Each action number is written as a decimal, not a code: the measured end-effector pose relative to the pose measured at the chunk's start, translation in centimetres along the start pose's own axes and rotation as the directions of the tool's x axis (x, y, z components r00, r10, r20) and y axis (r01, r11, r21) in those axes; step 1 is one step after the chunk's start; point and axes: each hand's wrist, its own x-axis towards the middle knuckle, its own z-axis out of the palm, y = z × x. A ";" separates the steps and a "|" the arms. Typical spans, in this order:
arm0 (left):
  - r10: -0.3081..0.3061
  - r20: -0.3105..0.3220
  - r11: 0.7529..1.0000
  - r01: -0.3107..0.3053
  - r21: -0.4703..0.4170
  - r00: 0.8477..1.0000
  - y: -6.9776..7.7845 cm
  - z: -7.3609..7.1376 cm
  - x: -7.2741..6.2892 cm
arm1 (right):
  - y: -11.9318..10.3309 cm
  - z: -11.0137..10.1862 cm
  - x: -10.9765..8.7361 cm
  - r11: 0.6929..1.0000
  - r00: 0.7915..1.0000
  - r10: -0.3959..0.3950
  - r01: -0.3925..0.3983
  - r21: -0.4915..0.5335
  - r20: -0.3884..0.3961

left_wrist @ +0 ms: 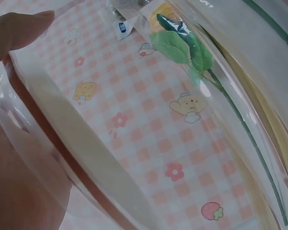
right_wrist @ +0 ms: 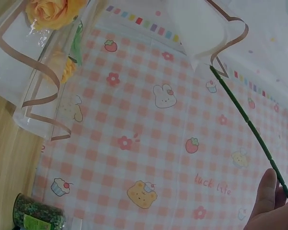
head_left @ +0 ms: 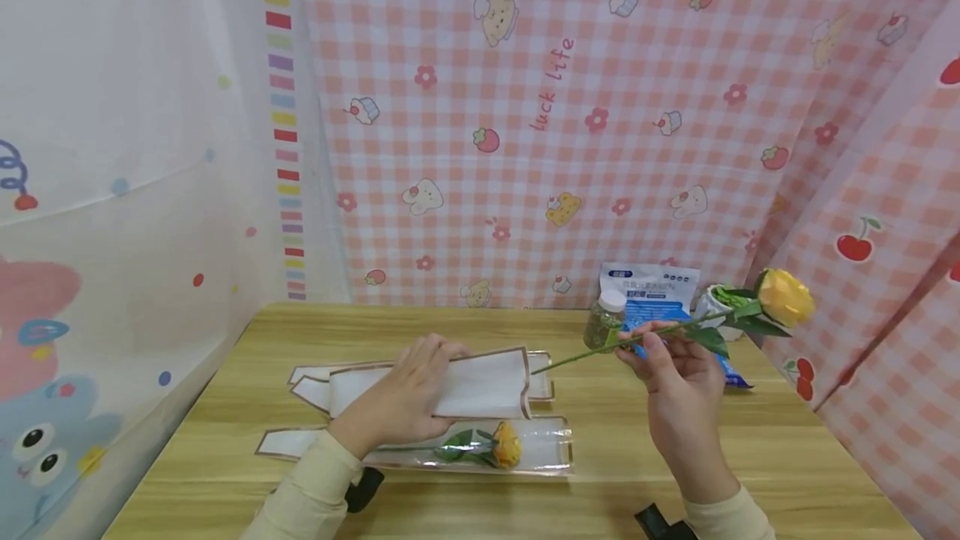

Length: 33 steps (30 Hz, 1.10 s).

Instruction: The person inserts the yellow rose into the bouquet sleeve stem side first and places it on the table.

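Observation:
My right hand (head_left: 686, 382) pinches the green stem (head_left: 581, 357) of a yellow artificial rose (head_left: 785, 298), its bloom up at the right. The stem's lower tip overlaps the wide mouth of a white wrapping sleeve (head_left: 487, 386) with a brown border. Across the middle of that sleeve lies my left hand (head_left: 405, 394), gripping it from above, with the thumb (left_wrist: 24, 31) along its side. A second yellow rose (head_left: 507, 444) lies inside a clear-fronted sleeve (head_left: 551, 447) in front. Another bordered sleeve (head_left: 542, 382) lies partly hidden behind the held one.
At the back right stand a jar (head_left: 604, 321) of green bits with a white lid, a blue and white pouch (head_left: 652, 290) and a small white pot (head_left: 708, 300) with green contents. Patterned cloths hang behind and beside the wooden table (head_left: 795, 465).

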 end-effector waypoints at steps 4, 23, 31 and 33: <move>0.010 -0.012 1.000 -0.010 0.000 1.000 0.0 0.1 0.0 | 0.4 0.2 -0.2 0.997 0.999 0.049 -0.050 -0.059 -0.018; 0.017 -0.020 1.000 -0.016 0.005 1.000 0.1 0.6 0.6 | 2.4 0.8 -1.3 0.969 0.995 0.103 -0.097 -0.229 0.014; 0.027 -0.022 1.000 -0.027 0.000 0.999 0.4 0.6 0.7 | 2.4 0.8 -1.3 0.948 0.998 0.034 -0.015 -0.318 0.055; 0.026 -0.022 1.000 -0.026 -0.001 0.999 0.5 0.6 0.7 | 2.4 0.7 -1.3 0.938 0.996 0.049 -0.018 -0.347 0.080</move>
